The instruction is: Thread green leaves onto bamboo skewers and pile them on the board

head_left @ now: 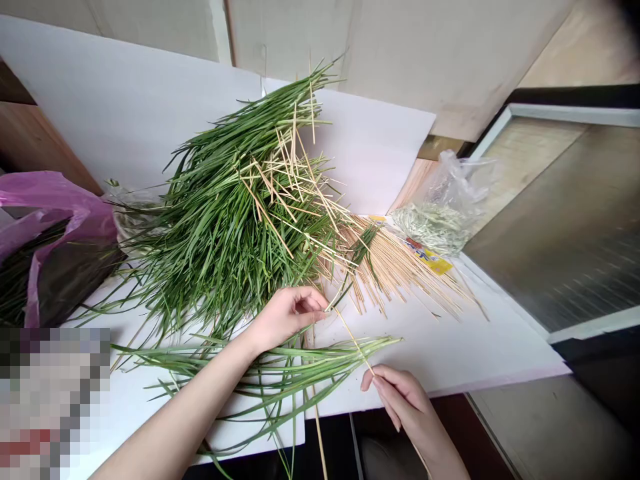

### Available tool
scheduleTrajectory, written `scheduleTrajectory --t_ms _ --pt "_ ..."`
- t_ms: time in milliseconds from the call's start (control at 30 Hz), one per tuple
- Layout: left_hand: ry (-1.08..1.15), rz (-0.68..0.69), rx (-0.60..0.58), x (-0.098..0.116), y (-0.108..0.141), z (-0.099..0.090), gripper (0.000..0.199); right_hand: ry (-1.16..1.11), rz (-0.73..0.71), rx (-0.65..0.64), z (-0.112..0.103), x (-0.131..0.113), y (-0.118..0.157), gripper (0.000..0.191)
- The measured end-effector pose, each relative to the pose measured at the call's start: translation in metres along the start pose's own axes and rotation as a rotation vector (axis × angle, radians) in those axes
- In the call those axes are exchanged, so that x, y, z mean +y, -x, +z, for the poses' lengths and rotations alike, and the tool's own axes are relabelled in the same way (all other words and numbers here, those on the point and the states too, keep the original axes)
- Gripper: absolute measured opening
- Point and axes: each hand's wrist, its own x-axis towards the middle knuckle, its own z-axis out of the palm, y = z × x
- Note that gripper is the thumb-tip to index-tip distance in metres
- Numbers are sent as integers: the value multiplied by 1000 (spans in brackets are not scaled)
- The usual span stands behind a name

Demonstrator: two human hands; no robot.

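The left hand (287, 319) pinches a bamboo skewer (353, 340) near its tip, the right hand (400, 399) gripping lower down, steadying it over long green grass blades (280, 365).

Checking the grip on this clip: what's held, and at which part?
A thin wooden skewer, pinched at its upper end by the left fingers, lower down by the right fingers.

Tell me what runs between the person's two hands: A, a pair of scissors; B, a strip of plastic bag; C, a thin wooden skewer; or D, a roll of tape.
C. A thin wooden skewer stretches from the fingertips of the left hand down to the fingers of the right hand.
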Motion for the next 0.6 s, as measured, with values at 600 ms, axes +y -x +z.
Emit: scheduleTrajectory --t_ms 600 --pt "50 48 111 -8 0 12 20 10 1 -1 0 3 0 47"
